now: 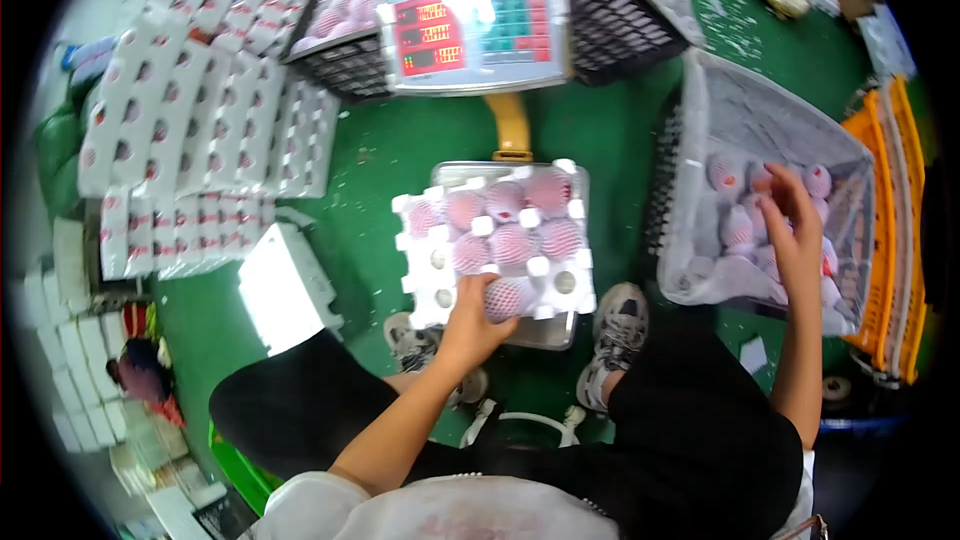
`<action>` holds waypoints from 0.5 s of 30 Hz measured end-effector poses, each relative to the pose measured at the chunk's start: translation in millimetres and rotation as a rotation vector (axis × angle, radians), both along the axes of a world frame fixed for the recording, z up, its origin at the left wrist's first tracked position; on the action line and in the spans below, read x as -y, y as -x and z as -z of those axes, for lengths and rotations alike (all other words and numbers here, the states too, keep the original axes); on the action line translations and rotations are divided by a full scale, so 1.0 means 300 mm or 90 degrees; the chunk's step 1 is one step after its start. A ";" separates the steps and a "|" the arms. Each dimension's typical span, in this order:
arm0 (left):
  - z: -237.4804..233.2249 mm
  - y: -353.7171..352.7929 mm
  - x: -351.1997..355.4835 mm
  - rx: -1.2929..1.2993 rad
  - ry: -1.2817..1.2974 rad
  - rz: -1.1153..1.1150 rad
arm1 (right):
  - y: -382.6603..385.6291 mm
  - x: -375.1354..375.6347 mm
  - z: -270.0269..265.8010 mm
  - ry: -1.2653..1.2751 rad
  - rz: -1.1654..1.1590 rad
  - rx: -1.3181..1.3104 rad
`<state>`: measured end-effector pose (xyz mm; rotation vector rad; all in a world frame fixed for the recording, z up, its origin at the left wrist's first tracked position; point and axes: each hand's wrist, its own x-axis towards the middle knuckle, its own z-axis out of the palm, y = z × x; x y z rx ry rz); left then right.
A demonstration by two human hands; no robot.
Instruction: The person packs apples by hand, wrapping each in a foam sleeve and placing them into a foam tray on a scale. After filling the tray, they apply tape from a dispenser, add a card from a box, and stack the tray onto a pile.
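My left hand [474, 322] is closed round a round fruit in a pink-and-white foam net [508, 298], at the near edge of a white foam tray [425, 280]. Several netted fruits [512, 244] fill the tray's far and middle rows, while some near cups show bare. Under the tray is the metal pan of a scale [560, 332]. On the right, my right hand [793, 208] hangs over a lined crate [690, 240], thumb and fingers curved and apart. Just beneath it lie more netted fruits [740, 228].
The scale's lit display [478, 28] stands on a yellow post [511, 125] beyond the tray. Behind it is a black crate [615, 25] with netted fruits. Stacked foam trays [190, 120] rise at the left, near a white box [285, 285]. An orange crate [885, 230] stands far right.
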<state>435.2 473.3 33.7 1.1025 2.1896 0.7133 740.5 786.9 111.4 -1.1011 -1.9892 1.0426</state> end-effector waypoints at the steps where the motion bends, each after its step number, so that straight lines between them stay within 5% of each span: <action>1: -0.008 -0.014 -0.020 -0.028 0.019 0.024 | -0.066 -0.071 0.046 0.021 0.030 0.013; 6: -0.008 -0.087 -0.059 -0.338 -0.010 0.162 | -0.275 -0.289 0.185 0.044 -0.062 0.344; 10: 0.029 -0.107 -0.077 -0.315 0.028 0.147 | -0.256 -0.379 0.350 -0.029 -0.249 0.540; 13: 0.085 -0.100 -0.087 -0.343 0.105 0.208 | -0.193 -0.410 0.768 0.065 -0.370 0.961; 15: 0.067 -0.098 -0.115 -0.357 0.151 0.221 | -0.195 -0.376 0.794 0.079 -0.277 0.983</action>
